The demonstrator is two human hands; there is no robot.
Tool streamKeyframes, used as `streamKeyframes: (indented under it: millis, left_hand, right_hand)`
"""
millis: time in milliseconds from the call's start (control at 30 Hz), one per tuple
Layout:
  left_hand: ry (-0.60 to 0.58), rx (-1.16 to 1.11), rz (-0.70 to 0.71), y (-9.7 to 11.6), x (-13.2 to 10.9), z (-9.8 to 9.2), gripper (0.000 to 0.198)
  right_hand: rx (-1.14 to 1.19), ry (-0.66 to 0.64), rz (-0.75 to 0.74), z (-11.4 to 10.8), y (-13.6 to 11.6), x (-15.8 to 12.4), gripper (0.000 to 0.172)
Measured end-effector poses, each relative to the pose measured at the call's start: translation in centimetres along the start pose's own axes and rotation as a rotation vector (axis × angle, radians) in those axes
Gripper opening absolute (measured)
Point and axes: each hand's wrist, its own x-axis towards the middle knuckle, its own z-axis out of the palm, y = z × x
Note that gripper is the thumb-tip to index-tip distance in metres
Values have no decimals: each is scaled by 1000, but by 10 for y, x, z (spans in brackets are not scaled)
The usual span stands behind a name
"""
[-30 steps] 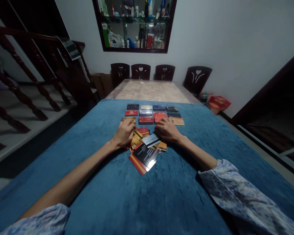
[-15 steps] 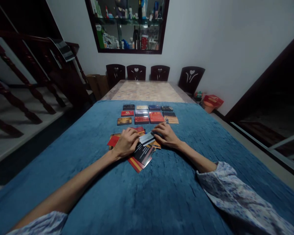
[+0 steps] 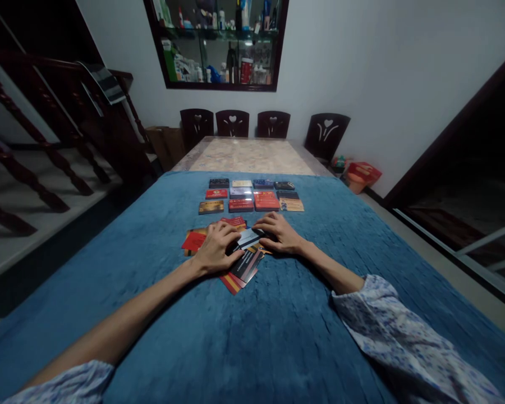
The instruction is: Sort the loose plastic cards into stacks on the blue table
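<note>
On the blue cloth (image 3: 164,314) lies a loose, overlapping heap of plastic cards. My left hand (image 3: 217,247) rests palm down across it with fingers spread and thumb stretched out over a black card (image 3: 246,265). A red card (image 3: 192,242) sticks out on its left side, and red and yellow ones (image 3: 230,283) show beneath. My right hand (image 3: 281,233) has its fingers on the far edge of a pale blue card (image 3: 248,238) with a dark stripe, the thumb by the near edge. The left end of that card lies close to my left fingertips.
Beyond the heap, several card stacks stand in three rows, among them a gold one (image 3: 211,207), a red one (image 3: 266,201) and an orange one (image 3: 292,205). Farther off are the bare marble tabletop (image 3: 248,154) and dark chairs (image 3: 326,134).
The pale blue card now lies lower and flatter on the heap, with my right hand farther over it. My left thumb has moved outward onto the black card. The view has shifted slightly.
</note>
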Motion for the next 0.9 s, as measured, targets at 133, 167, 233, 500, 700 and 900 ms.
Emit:
streamKeyframes:
  millis: [133,167,233,500,700,900]
  left_hand:
    - [19,-11,-14,-2,1,3,23]
    - [21,-8,-16,-2,1,3,23]
    - [14,-1,-7,-3,1,3,25]
    - [57,20,19,-8,1,8,23]
    - [118,18,24,-13,2,11,23]
    - [127,-40,-6,-15,4,8,19]
  right_hand:
    - [22,33,-28,2,1,0,42]
    - [27,44,-35,3,1,1,43]
    - [38,63,-51,3,1,1,43]
    - [56,115,-41,3,0,2,41]
    - [41,173,-16,12,7,0,35]
    - [31,214,-21,14,6,1,26]
